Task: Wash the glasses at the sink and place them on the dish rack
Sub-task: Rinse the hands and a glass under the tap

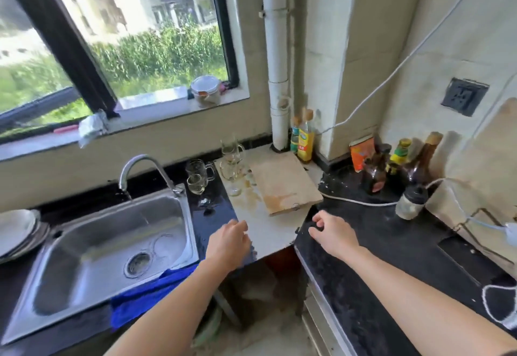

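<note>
Several clear glasses stand behind the sink's right corner: a wine glass (196,185) and a handled mug (199,167) on the dark counter, and more glass mugs (231,159) on the pale board beside them. The steel sink (84,246) lies at the left, its faucet (140,164) running a thin stream of water. My left hand (230,239) hovers over the counter's front edge, right of the sink, fingers loosely curled, holding nothing. My right hand (331,231) rests over the black counter further right, fingers apart and empty. Both hands are well short of the glasses.
A wooden cutting board (285,185) lies right of the glasses. Sauce bottles (305,137) and brown bottles (419,159) crowd the back right corner, with a white cable (358,201) across the counter. Stacked plates (16,229) sit left of the sink; a blue cloth (151,291) hangs at its front.
</note>
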A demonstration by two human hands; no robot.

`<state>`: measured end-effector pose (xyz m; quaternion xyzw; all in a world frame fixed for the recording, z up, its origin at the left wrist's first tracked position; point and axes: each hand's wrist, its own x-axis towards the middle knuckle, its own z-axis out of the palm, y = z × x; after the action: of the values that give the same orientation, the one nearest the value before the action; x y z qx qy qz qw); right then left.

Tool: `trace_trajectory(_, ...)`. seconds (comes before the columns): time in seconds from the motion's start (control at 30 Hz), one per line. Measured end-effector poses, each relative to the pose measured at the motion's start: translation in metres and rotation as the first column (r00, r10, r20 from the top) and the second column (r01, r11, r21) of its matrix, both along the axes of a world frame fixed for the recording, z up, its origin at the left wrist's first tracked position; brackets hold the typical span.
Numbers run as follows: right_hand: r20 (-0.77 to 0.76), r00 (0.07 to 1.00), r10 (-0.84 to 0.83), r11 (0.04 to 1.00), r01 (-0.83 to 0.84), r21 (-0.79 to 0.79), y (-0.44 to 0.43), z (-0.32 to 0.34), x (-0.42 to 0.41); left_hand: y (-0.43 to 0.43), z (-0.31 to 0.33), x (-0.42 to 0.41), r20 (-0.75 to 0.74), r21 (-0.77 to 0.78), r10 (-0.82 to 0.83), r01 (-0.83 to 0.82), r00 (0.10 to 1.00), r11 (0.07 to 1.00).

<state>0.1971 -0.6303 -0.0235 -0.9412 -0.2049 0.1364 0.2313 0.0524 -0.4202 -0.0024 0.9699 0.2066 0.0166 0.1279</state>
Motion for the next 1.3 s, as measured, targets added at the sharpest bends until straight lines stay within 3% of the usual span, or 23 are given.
trace_trajectory(0.33,-0.129,0.926,0.356,0.933,-0.359,0.001,0.226,-0.007,0.019,0.138,-0.031,-0.03,-0.088,-0.1,0.346,-0.354,0.934,0.93)
trace_trajectory(0.5,-0.177,0.931,0.32,0.947,-0.319,0.032,0.325,-0.025,0.022,0.217,-0.055,-0.041,-0.113,-0.139,0.394,-0.407,0.912,0.903)
trace_trajectory(0.67,-0.162,0.975,0.152,0.988,-0.15,0.028,0.406,-0.041,0.033,0.287,-0.076,-0.049,-0.127,-0.22,0.402,-0.421,0.907,0.88)
trace_trajectory(0.8,-0.238,0.97,0.048,0.996,-0.03,0.081,0.444,-0.058,0.043,0.325,-0.092,-0.059,-0.161,-0.243,0.399,-0.428,0.903,0.871)
trace_trajectory(0.9,-0.25,0.965,0.079,0.997,-0.076,0.019,0.459,-0.065,0.045,0.346,-0.102,-0.063,-0.155,-0.259,0.413,-0.441,0.897,0.86)
trace_trajectory(1.03,-0.155,0.975,0.157,0.987,-0.16,-0.007,0.472,-0.056,0.032,0.363,-0.118,-0.067,-0.174,-0.3,0.452,-0.484,0.875,0.822)
trace_trajectory(1.17,-0.18,0.931,0.317,0.948,-0.31,0.068,0.492,-0.047,0.001,0.373,-0.135,-0.07,-0.217,-0.378,0.508,-0.551,0.834,0.744)
trace_trajectory(1.3,-0.268,0.835,0.481,0.875,-0.476,0.088,0.521,-0.059,-0.032,0.38,-0.153,-0.078,-0.291,-0.516,0.627,-0.67,0.723,0.534)
